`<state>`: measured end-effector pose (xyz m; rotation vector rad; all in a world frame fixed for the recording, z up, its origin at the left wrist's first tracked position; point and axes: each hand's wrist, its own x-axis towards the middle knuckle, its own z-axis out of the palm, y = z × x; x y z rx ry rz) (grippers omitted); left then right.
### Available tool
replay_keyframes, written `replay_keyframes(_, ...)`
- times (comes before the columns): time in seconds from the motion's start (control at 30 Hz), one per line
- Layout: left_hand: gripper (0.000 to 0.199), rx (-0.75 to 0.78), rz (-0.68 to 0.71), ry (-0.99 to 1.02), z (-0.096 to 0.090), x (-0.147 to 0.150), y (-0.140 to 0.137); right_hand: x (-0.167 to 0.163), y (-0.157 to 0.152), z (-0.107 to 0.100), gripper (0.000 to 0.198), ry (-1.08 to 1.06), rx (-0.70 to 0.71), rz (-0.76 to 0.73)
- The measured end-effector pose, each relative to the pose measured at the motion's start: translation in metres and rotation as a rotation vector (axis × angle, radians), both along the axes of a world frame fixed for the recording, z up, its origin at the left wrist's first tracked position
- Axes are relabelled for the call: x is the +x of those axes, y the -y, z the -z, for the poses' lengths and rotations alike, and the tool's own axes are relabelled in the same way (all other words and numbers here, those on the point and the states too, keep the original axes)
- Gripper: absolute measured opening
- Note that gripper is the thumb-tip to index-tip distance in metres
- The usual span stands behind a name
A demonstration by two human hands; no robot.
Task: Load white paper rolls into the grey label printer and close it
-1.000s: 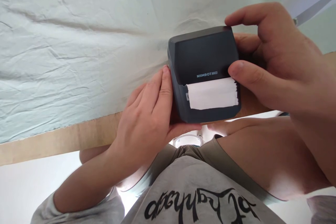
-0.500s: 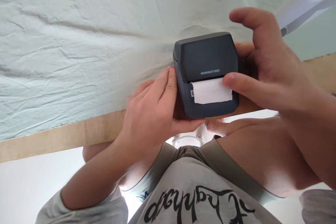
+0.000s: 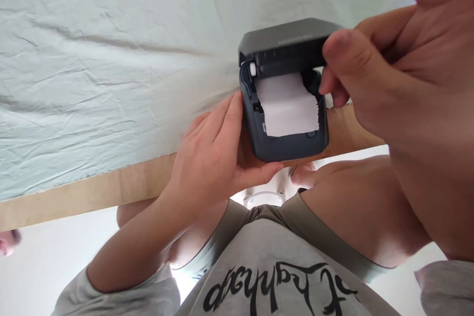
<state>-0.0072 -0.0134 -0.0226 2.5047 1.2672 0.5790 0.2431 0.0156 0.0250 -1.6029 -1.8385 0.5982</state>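
A dark label printer point(image 3: 285, 149) stands at the table's near edge with its lid point(image 3: 281, 44) partly raised. White label paper point(image 3: 291, 108) runs out of the open compartment and over the front, its end ragged. My left hand point(image 3: 209, 150) braces the printer, fingers together along its left side and thumb at its front edge. My right hand point(image 3: 396, 69) grips the lid's right corner between thumb and curled fingers, with another finger stretched out above. A white roller end shows under the lid at the left. The paper roll itself is mostly hidden.
A pale, wrinkled cloth point(image 3: 111, 69) covers the table, leaving a bare wooden edge point(image 3: 92, 190) along the front. My legs are just below that edge. At the far left, part of something pinkish point(image 3: 8, 242) shows over the floor. A white object behind my right hand is mostly hidden.
The printer's lid has swung up from closed, uncovering the compartment and more paper. My right hand has moved up from the paper to the lid's corner. My left hand has stayed nearly still.
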Motion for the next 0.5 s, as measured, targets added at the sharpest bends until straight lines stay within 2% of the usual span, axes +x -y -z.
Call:
replay_keyframes(0.1, 0.091, -0.003, 0.019, -0.001, 0.0, -0.001, 0.0, -0.005, -0.003, -0.002, 0.057, -0.038, 0.043, 0.072)
replay_keyframes(0.17, 0.093, -0.001, 0.025, -0.004, 0.0, -0.002, 0.0, -0.008, -0.008, -0.002, 0.042, -0.012, 0.034, 0.01)
replay_keyframes(0.27, 0.097, 0.017, 0.028, -0.017, -0.001, -0.002, 0.0, -0.015, -0.018, -0.005, 0.013, 0.196, 0.018, -0.13)
replay_keyframes(0.33, 0.096, 0.031, 0.027, -0.029, -0.001, -0.002, 0.001, -0.019, -0.027, -0.01, 0.004, 0.351, -0.054, -0.173)
replay_keyframes(0.4, 0.092, 0.04, 0.026, -0.043, -0.001, -0.002, 0.001, -0.02, -0.036, -0.013, 0.011, 0.518, -0.143, -0.2)
replay_keyframes(0.5, 0.092, 0.055, 0.022, -0.049, -0.001, -0.002, 0.001, -0.012, -0.05, -0.009, 0.032, 0.733, -0.231, -0.242)
